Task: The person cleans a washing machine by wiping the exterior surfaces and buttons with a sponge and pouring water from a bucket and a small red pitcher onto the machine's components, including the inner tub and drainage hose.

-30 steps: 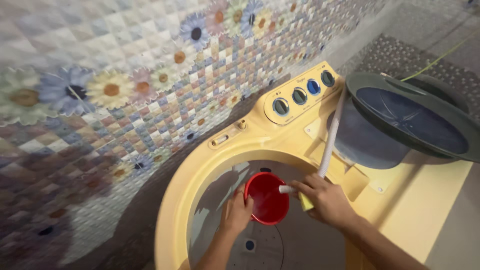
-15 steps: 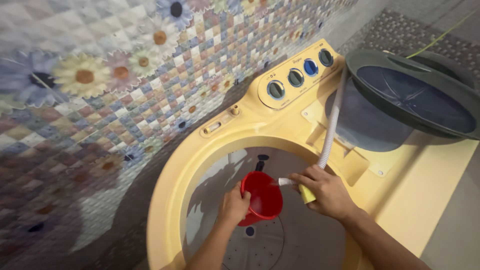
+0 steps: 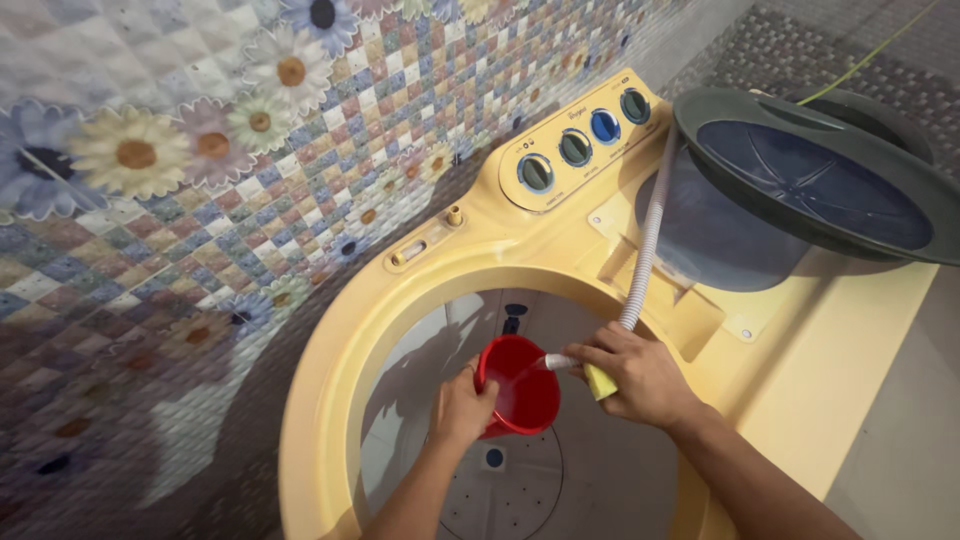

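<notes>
Water goes from grey ribbed hose, right hand gripping its tip, into small red plastic cup that left hand clasps w/ fingers wrapped, inside yellow washer tub's rim.

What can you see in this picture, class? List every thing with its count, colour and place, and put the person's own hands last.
Washing machine: one, yellow, against the tiled wall, tub open.
Control knobs: four, blue and dark, on the machine's back panel.
Mug: one, red, held over the open tub.
Hose: one, pale ribbed, running from the panel down to the mug's rim.
Lid: one, dark grey, propped over the machine's right part.
Wall tiles: many, multicoloured with daisies, on the left.
Left hand: one, gripping the mug.
Right hand: one, holding the hose end at the mug.
</notes>
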